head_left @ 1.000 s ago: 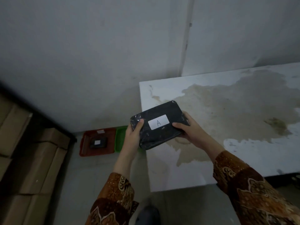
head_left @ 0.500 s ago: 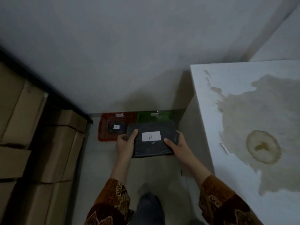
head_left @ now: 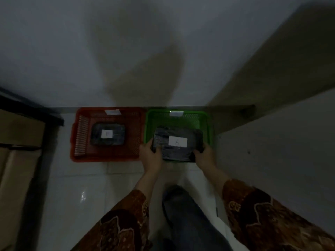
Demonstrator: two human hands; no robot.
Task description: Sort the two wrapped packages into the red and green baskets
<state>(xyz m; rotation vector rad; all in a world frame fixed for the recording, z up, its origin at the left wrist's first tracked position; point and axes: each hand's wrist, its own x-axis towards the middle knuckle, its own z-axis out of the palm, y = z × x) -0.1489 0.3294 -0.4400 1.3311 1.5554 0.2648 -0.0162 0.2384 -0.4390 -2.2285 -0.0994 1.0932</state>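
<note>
A black wrapped package with a white label "A" (head_left: 176, 144) hangs over the near half of the green basket (head_left: 150, 122). My left hand (head_left: 150, 153) grips its left end and my right hand (head_left: 204, 156) grips its right end. Whether the package touches the basket's floor I cannot tell. To the left, the red basket (head_left: 79, 134) stands on the floor against the wall. A second black wrapped package with a white label (head_left: 107, 134) lies flat inside it.
Both baskets stand side by side on the pale tiled floor (head_left: 72, 192) at the foot of the wall. Cardboard boxes (head_left: 16, 160) are stacked at the left. The white table's side (head_left: 281, 151) rises at the right. My knee (head_left: 181, 205) is below the hands.
I have bent down and the view now looks straight down at the baskets. Both hands carried the "A" package from above the floor down over the green basket.
</note>
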